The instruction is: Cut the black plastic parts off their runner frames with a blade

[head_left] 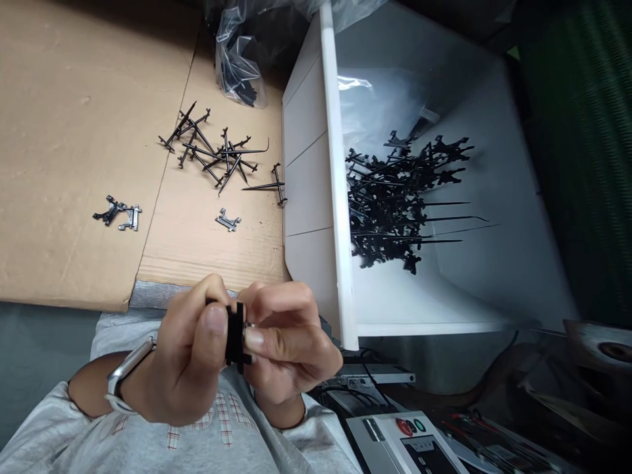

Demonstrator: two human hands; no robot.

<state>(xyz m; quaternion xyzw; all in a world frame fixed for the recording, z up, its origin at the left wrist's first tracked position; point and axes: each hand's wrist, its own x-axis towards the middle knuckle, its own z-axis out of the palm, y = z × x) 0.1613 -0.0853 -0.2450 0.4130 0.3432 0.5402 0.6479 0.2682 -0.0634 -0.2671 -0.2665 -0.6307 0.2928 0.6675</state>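
Two bare hands close on one small black moulded part (236, 332) at lower centre of the frame, held up over the person's grey shirt with a plaid patch (207, 421). The left hand (190, 355), wearing a silver wristband (123, 375), is shut in a firm pinch, thumb pressed against the part. The right hand (291, 349) curls in from the other side, nearly closed, its thumb and forefinger gripping the far end, where a small glint of metal is too small to identify.

Above them, on a sheet of tan corrugated cardboard (74, 131), roughly a dozen thin black spiked pieces (212, 155) lie crossed in one loose pile, too tangled for an exact count. One silver bracket (228, 220) sits alone below that pile, and a black-and-silver pair of brackets (117, 214) lies further left. At right, one white plastic bin (338, 164) holds a single heap of many black spiked parts (395, 204). One clear plastic bag of black pieces (237, 66) slumps at upper centre. One grey control box with a red and a green button (395, 441) stands at lower right.
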